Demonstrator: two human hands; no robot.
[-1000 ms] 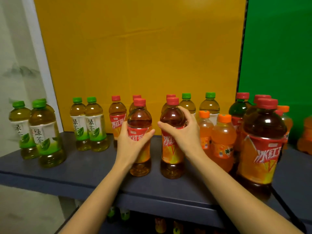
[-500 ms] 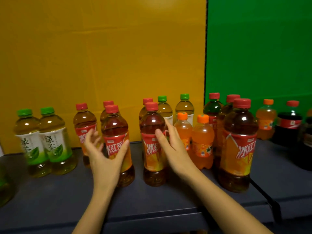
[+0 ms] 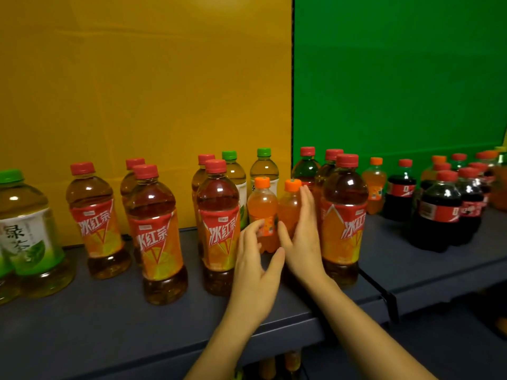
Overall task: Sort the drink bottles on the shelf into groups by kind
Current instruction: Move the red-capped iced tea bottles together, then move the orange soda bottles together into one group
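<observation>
On the shelf [image 3: 82, 325], between tall tea bottles [image 3: 218, 231]: left hand [image 3: 253, 264], fingers loosely spread, at the left orange bottle [image 3: 262, 207]; right hand [image 3: 303, 237], fingers straight, flat against the right orange bottle [image 3: 289, 209].

The left hand [image 3: 255, 259] and the right hand [image 3: 301, 237] are seen bare, with slender fingers, and the left forearm [image 3: 219, 346] and right forearm [image 3: 365, 333] are left uncovered down to the near edge.
</observation>
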